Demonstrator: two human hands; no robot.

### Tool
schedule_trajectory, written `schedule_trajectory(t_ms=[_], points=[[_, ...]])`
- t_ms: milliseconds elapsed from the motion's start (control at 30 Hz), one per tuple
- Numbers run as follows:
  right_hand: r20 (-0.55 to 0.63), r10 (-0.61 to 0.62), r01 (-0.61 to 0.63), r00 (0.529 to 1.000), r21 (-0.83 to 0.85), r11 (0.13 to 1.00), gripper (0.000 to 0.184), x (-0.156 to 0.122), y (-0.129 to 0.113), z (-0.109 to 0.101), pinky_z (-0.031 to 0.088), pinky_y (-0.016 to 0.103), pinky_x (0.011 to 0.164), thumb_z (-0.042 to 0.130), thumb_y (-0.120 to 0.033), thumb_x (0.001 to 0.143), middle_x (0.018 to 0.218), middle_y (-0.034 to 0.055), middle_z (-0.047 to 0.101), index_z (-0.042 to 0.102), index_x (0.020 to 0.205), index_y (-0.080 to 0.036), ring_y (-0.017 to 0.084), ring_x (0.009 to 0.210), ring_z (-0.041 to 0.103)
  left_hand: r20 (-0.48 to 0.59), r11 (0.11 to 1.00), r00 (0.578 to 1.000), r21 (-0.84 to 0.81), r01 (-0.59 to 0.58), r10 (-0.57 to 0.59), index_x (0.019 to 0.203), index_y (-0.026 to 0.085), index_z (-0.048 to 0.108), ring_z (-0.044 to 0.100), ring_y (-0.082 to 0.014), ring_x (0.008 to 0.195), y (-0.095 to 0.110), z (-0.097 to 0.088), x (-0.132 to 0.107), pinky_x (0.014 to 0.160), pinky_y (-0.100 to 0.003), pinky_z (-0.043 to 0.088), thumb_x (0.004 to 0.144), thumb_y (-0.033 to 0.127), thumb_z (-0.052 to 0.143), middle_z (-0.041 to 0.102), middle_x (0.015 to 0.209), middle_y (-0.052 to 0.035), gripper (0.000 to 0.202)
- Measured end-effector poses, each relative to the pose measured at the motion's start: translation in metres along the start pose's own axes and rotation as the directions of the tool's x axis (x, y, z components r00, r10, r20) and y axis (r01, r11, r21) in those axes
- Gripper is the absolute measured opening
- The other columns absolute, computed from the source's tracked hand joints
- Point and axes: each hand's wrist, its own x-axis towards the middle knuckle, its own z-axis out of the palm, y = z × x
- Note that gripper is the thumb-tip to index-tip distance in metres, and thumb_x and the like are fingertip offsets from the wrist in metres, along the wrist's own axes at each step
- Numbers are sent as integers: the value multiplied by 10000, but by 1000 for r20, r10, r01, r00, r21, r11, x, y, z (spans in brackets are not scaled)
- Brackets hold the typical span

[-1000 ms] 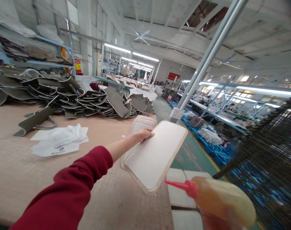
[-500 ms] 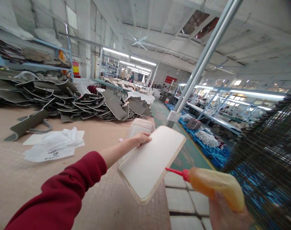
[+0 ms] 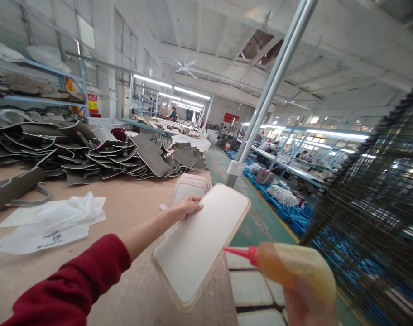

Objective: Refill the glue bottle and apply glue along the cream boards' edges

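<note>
Left hand (image 3: 189, 208) grips the board's (image 3: 203, 246) eleven-o'clock edge; right hand (image 3: 308, 301) grasps a bottle (image 3: 303, 262), nozzle (image 3: 242, 254) near three o'clock; floor (image 3: 257, 232) at two.

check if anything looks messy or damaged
The thin white sheet with black print lies crumpled over a flat pale sheet at left, looking untidy. The white rounded rectangular panel in the left hand shows no obvious damage.

blurred right fingers (image 3: 300, 294), red sleeve (image 3: 69, 287) cropped
</note>
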Motion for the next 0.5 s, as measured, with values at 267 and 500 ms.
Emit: schedule_trajectory(t_ms=[267,500], points=[[-199,-47,72,979,116,991,589,43,-15,4,486,172,804,866,-268,537,975,-16,617,612,1065,-203,109,887,574,158,998,986,-57,-41,49,1075,168,683,664,-210,688,-2,1,-25,584,-267,512,473,354,823,714,733,-22,646],[10,204,-203,979,109,973,563,-18,17,3,559,309,658,801,-432,596,934,74,667,618,1069,-187,230,779,639,-18,1000,1000,-6,-12,12,1113,174,671,638,-184,631,-3,2,-22,532,-242,479,590,246,726,690,667,1,531]])
